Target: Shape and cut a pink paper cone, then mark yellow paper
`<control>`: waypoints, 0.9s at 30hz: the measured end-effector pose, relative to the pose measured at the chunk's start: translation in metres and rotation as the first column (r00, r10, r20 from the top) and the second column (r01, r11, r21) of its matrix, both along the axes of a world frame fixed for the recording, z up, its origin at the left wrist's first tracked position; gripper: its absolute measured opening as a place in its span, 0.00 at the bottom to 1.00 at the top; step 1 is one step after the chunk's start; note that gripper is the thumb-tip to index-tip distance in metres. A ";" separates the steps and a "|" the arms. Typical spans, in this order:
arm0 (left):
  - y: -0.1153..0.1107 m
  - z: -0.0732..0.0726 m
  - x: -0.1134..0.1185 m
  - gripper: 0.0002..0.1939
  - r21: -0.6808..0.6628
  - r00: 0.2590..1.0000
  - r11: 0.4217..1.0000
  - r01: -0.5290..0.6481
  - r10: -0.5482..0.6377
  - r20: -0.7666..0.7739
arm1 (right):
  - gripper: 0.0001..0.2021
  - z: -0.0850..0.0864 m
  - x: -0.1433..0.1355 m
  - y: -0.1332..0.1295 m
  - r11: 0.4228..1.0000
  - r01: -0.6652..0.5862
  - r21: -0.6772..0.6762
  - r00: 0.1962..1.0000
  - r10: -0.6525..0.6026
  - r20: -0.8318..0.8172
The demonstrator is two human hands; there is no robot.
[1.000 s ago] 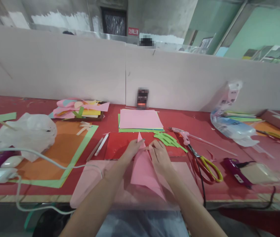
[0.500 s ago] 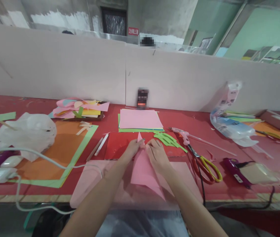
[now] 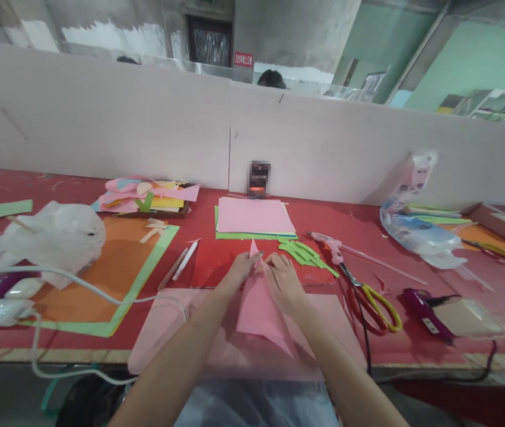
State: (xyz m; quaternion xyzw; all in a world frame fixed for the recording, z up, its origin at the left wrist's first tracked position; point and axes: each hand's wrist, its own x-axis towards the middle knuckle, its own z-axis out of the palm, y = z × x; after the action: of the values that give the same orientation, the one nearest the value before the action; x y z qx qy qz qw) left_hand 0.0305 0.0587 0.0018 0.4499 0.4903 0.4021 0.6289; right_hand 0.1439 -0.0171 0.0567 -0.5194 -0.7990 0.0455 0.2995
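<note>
Here, pink sheet point(image 3: 259, 314): one, drawn to a narrow point toward the desk's point(image 3: 318, 216) far edge; held above the pink mat, wide end toward the near edge.
Left hand point(image 3: 240, 270): thumb and fingers closed on the sheet's left side, just below its tip.
Right hand point(image 3: 284, 277): fingers bent together, gripping the sheet's right side near the tip.
Pink mat point(image 3: 158, 338): one, at the middle of the desk's near edge, slightly overhanging it.
Red board point(image 3: 210, 258): one, flat, just beyond the mat.
Green strips point(image 3: 301, 254): loose bundle, on the board's far right corner.
Paper stack point(image 3: 254, 214): pink uppermost, green showing beneath; between board and the desk's far edge.
Glue gun point(image 3: 334, 249): one, pink, by the board's right edge.
Scissors point(image 3: 379, 305): one pair, red and yellow handles, right of the mat.
White pen point(image 3: 185, 261): one, beside the board's left edge.
Orange sheet point(image 3: 105, 255): one, over green paper, toward the desk's near left corner.
Plastic bag point(image 3: 67, 234): one, white, crumpled, partly covering the orange sheet.
</note>
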 end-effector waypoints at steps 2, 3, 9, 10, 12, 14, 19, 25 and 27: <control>0.000 -0.001 0.000 0.21 0.029 1.000 1.000 -0.006 0.007 -0.029 | 0.18 0.001 0.000 0.000 1.000 -0.003 -0.012 1.000 0.003 -0.009; 0.000 -0.002 0.000 0.22 0.045 1.000 0.999 -0.002 0.003 -0.030 | 0.18 0.001 0.001 0.000 1.000 0.000 -0.014 1.000 0.000 -0.012; -0.001 -0.003 -0.001 0.22 0.084 0.999 0.996 0.026 -0.024 -0.026 | 0.19 0.001 0.002 -0.001 1.000 0.006 -0.013 1.000 -0.006 0.002; -0.001 -0.002 -0.001 0.22 0.088 0.999 0.996 0.022 -0.018 -0.041 | 0.19 0.002 0.002 -0.001 1.000 0.006 -0.014 1.000 -0.006 0.003; -0.001 -0.001 -0.001 0.21 0.101 0.997 0.995 0.014 -0.006 -0.076 | 0.19 0.002 0.003 -0.001 1.000 0.009 -0.013 1.000 -0.009 -0.001; -0.002 0.001 -0.001 0.21 0.100 0.995 0.995 0.007 0.003 -0.097 | 0.19 0.002 0.003 -0.001 1.000 0.013 -0.011 1.000 -0.013 -0.002; -0.002 0.004 -0.001 0.21 0.076 0.996 0.997 -0.009 0.016 -0.086 | 0.19 0.001 0.004 -0.001 1.000 0.020 0.002 1.000 -0.020 0.005; -0.003 0.004 -0.001 0.20 0.057 0.999 0.998 0.003 0.000 -0.052 | 0.17 0.001 0.005 -0.001 0.999 0.042 -0.002 0.999 -0.042 0.010; -0.004 0.004 -0.001 0.19 0.055 0.999 0.998 0.004 -0.002 -0.052 | 0.17 0.003 0.005 -0.001 0.999 0.050 -0.012 0.999 -0.050 0.010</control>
State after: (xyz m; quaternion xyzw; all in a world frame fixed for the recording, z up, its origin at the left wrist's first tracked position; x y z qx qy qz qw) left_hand 0.0298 0.0550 0.0054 0.4780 0.4946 0.4027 0.6039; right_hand 0.1492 -0.0186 0.0594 -0.5414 -0.7869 0.0402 0.2935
